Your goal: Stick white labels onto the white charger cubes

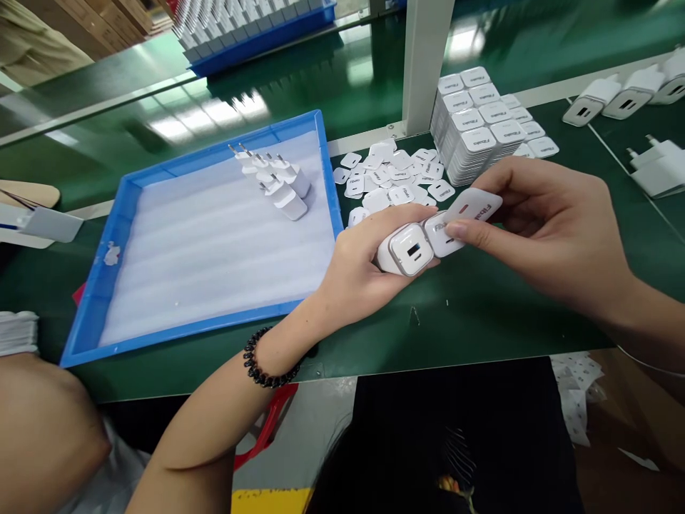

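My left hand [356,264] is wrapped around a white plug charger [411,250] whose port end faces me. Right beside it, a second white block [443,237] with a printed face also appears to be in that hand. Between thumb and fingers, my right hand [561,239] pinches a thin white cover plate [476,205] with grey lettering and a small slot. The plate is held against or just over the second block; I cannot tell whether it touches. Behind my left hand lies a loose pile of similar plates [399,175].
Left of the pile, a blue tray [330,178] with a white liner holds several plug chargers [281,182]. Stacked plates [476,128] stand by the post [428,68]. More chargers [631,93] line the right back. At left, another person's arm [48,428] is near the tray.
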Action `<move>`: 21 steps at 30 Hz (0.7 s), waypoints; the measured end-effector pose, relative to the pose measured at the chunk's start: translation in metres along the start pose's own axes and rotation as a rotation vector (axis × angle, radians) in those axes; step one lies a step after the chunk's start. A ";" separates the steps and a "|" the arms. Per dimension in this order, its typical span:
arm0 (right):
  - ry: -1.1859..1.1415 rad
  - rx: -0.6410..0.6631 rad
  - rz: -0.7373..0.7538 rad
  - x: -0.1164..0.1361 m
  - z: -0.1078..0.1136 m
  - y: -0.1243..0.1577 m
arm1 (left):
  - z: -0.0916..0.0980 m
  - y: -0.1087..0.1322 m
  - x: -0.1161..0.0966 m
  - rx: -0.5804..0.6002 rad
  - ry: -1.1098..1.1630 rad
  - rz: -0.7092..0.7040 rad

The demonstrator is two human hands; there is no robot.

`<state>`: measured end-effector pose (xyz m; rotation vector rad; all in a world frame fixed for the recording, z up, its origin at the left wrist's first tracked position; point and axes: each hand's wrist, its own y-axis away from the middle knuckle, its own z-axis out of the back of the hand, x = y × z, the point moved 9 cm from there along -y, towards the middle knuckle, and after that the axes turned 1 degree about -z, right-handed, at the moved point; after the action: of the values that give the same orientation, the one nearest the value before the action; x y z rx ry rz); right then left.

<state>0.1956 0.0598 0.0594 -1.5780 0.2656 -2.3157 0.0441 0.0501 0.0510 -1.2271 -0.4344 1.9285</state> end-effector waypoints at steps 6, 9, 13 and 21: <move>-0.008 0.009 0.008 0.001 -0.001 0.000 | 0.000 0.000 0.004 0.014 0.001 0.038; -0.013 0.011 0.010 0.001 -0.002 0.000 | 0.001 -0.001 0.003 0.008 -0.007 0.047; 0.004 0.016 0.034 0.002 -0.002 -0.002 | 0.001 -0.001 0.002 -0.003 0.026 0.038; -0.078 0.060 -0.030 -0.008 -0.004 -0.004 | 0.002 0.000 0.005 -0.005 0.062 0.067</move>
<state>0.1936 0.0669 0.0519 -1.6496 0.1527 -2.2561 0.0418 0.0544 0.0491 -1.3162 -0.3700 1.9407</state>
